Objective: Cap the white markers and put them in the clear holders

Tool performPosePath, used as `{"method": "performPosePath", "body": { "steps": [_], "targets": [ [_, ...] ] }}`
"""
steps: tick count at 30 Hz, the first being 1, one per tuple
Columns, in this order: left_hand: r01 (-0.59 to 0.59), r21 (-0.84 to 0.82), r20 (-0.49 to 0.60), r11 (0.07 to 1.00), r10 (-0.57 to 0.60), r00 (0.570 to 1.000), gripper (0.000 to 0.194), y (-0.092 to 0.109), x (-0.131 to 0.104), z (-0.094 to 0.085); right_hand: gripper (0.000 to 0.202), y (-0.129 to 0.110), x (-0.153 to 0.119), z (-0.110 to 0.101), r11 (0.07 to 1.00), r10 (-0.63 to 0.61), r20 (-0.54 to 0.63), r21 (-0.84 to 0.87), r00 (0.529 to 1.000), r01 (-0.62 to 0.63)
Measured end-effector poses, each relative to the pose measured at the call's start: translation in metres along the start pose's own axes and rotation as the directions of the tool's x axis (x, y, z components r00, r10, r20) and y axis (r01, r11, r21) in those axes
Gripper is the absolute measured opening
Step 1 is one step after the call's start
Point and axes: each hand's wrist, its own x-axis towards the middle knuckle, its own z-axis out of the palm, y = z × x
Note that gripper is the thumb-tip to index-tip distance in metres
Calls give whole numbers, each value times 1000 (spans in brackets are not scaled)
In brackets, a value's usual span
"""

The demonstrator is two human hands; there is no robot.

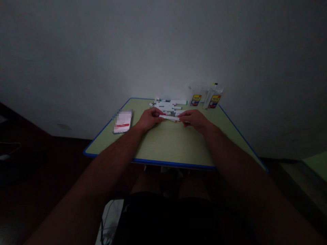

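A white marker [169,117] lies level between my two hands, just above the table. My left hand [149,119] pinches its left end, where a bit of purple shows. The fingers of my right hand [193,119] are closed on its right end. Just beyond my hands a loose pile of white markers [166,106] with coloured ends lies on the table, partly hidden by my fingers. Another pen-like piece with a reddish tip shows just under the held marker; I cannot tell whether it is held or lying on the table.
On the pale green table [168,143], edged in blue, a pink-and-white pack [123,121] lies at the left. Two clear pouches with yellow-and-dark labels, a nearer pouch [214,98] and a farther pouch [196,99], stand at the back right. A grey wall [163,47] rises behind.
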Motion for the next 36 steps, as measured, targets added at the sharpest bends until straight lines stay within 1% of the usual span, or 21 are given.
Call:
{"method": "performPosePath", "body": {
  "steps": [4, 10, 13, 18, 24, 29, 36],
  "targets": [
    [-22, 4, 5, 1000, 22, 1000, 22, -1, 0, -1, 9, -2, -2, 1, 1000, 5, 2, 1, 1000, -5],
    [-10, -22, 3, 1000, 10, 1000, 23, -4, 2, -1, 10, -1, -1, 0, 1000, 1, -6, 4, 1000, -1],
    [-12, -26, -5, 1000, 12, 1000, 24, -5, 3, -1, 11, 2, 2, -1, 1000, -24, -11, 5, 1000, 24],
    [-39, -13, -28, 999, 38, 999, 25, -7, 6, -1, 11, 6, 5, -2, 998, -64, -55, 24, 996, 66],
    [-40, -49, -36, 998, 38, 999, 26, -5, 5, 0, 11, 4, 4, 0, 993, -77, -92, 77, 993, 84],
    [-44, -60, -38, 997, 42, 998, 28, -4, 6, -1, 16, 4, 4, 1, 990, -63, -118, 119, 991, 77],
    [-82, -73, -53, 994, 78, 996, 28, -7, 7, -1, 21, 3, 4, 0, 977, -64, -113, 193, 992, 85]
  ]
}}
